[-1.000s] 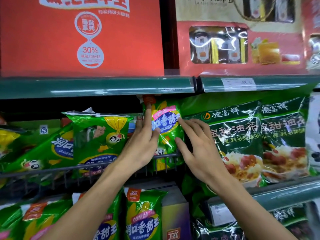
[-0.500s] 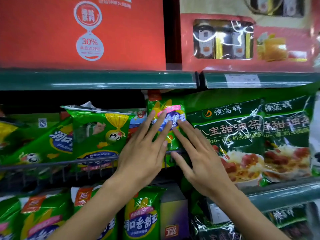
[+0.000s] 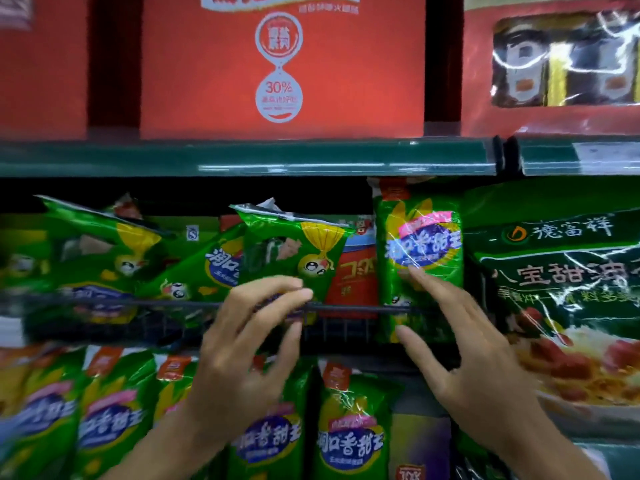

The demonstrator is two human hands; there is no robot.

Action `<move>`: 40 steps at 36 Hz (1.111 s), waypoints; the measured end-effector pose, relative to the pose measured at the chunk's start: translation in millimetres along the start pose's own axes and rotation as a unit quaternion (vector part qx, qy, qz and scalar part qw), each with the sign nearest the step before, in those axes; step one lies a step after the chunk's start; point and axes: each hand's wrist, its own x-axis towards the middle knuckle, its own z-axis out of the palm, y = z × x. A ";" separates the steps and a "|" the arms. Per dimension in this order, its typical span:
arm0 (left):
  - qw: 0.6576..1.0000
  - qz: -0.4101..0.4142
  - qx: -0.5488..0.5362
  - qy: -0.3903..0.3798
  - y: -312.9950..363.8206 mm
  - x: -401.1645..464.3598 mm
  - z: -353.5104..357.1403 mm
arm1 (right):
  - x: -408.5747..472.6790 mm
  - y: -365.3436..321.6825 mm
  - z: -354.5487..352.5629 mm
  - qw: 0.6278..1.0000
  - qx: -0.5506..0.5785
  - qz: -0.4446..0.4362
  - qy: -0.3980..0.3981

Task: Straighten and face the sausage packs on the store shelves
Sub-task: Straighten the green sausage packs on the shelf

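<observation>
Green sausage packs fill a wire-fronted shelf. One upright pack (image 3: 419, 251) faces forward at the right end of the row. My right hand (image 3: 460, 362) is spread, and its fingertips touch that pack's lower front. To its left a crumpled pack (image 3: 294, 251) leans sideways with its top edge skewed. My left hand (image 3: 249, 337) is at that pack's bottom edge, fingers loosely bent, fingertips on the wrapper above the wire rail (image 3: 346, 308). More packs (image 3: 104, 251) lie tilted and overlapping further left, blurred.
A green shelf edge (image 3: 242, 161) carries red boxes (image 3: 277, 64) above. A red pack (image 3: 356, 275) stands behind the gap between the two packs. Large dark green bags (image 3: 561, 271) fill the right. A lower row of sausage packs (image 3: 349, 434) and a purple box (image 3: 419, 445) sit below.
My left hand left the upright pack and moved left and down to the crumpled leaning pack. My right hand stayed on the upright pack. The view shifted left and closer.
</observation>
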 end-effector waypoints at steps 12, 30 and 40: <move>0.960 -0.244 -0.051 -0.128 -48.3 12.4 -51.5 | 57.1 -48.2 51.1 0.983 0.116 0.126 -0.072; 0.955 -0.179 -0.005 -0.237 -81.7 24.0 -51.2 | 75.5 -69.7 66.9 0.972 0.179 0.151 0.000; 0.957 -0.181 -0.128 -0.187 -81.9 18.4 -56.0 | 78.0 -86.2 55.6 0.960 0.193 0.111 0.169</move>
